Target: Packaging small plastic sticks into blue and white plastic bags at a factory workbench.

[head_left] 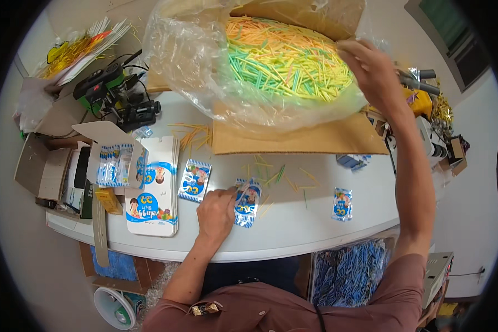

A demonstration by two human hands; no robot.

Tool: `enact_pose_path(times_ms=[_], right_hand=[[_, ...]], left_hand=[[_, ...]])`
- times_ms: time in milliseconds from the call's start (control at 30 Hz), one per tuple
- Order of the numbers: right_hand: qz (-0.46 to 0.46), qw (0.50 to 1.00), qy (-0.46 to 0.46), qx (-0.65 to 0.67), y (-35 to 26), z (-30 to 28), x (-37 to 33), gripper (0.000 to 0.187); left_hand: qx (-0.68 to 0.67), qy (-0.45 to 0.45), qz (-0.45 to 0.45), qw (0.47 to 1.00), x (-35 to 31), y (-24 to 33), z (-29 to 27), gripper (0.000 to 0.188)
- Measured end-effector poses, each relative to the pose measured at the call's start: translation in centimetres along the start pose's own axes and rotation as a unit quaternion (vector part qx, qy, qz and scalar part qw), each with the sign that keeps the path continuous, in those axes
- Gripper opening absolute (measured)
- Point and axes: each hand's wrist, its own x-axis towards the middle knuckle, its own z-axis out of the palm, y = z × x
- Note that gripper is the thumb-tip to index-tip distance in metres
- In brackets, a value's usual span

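My left hand (216, 210) rests on the white table (293, 227), fingers pinching the edge of a small blue and white foil sachet (248, 203). My right hand (371, 69) reaches up into a clear plastic bag (205, 72) full of thin yellow, green and orange sticks (285, 58), which sits in an open cardboard box (304, 138). Whether that hand grips any sticks is hidden. Another sachet (195, 180) lies left of my left hand, and a third (342, 204) lies to the right. Loose sticks (276, 177) are scattered on the table.
A stack of flat printed cartons (155, 188) and an open carton of sachets (113, 160) lie at the left. A green and black device (113, 91) stands behind them. A bin of blue sachets (348, 274) sits below the table edge. Clutter fills the right side.
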Motion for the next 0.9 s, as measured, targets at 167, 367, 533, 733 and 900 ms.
enact_pose_path(times_ms=[167, 367, 533, 733, 900], right_hand=[[-0.04, 0.981, -0.119, -0.148, 4.5, 8.2, 10.1, 0.032], [-0.061, 0.944, -0.163, -0.279, 7.8, 15.0, 13.3, 0.034], [-0.086, 0.942, -0.115, -0.302, 8.0, 16.7, 13.4, 0.021], [-0.136, 0.939, -0.091, -0.303, 9.3, 16.4, 13.2, 0.019], [-0.018, 0.96, -0.157, -0.233, 7.9, 12.7, 13.1, 0.018]], left_hand=[[-0.18, 0.028, -0.001, 0.983, -0.3, 1.3, -1.0, 0.008], [-0.273, 0.016, -0.022, 0.962, 0.3, 1.0, -1.1, 0.009], [-0.319, -0.031, -0.067, 0.945, 1.5, 0.3, -1.2, 0.008], [-0.325, -0.057, -0.025, 0.944, 2.5, -1.2, -0.2, 0.014], [-0.236, -0.066, 0.04, 0.969, 2.6, -1.9, -0.5, 0.021]])
